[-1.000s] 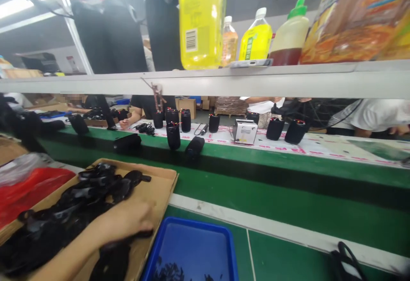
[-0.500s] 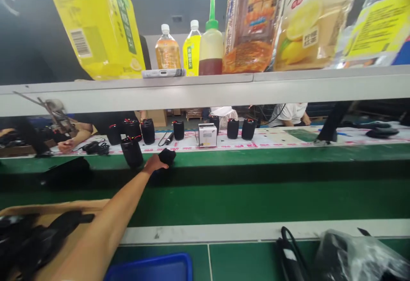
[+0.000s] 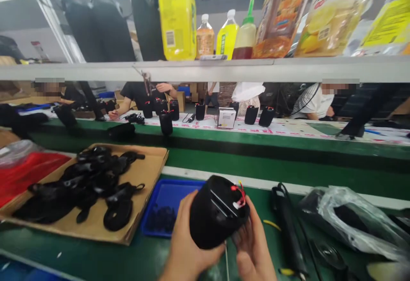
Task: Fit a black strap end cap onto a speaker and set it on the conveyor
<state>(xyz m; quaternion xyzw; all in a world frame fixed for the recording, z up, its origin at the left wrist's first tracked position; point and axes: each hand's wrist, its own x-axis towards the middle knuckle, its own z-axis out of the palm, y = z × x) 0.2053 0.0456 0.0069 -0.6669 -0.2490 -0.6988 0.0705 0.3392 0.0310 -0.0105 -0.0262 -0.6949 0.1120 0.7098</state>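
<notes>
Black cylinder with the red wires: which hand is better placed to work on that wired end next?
Right, probably. The left hand wraps the black cylinder from the side and below, carrying it. The right hand only touches the edge near the red wires, so its fingers look freer to reach them.

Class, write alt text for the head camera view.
Both hands, left hand and right hand, hold a black cylinder with red wires over a green bench. A blue tray and cardboard tray of black parts lie left.

Black cylindrical speaker (image 3: 214, 212) between left hand (image 3: 187, 240) and right hand (image 3: 253, 247).
</notes>
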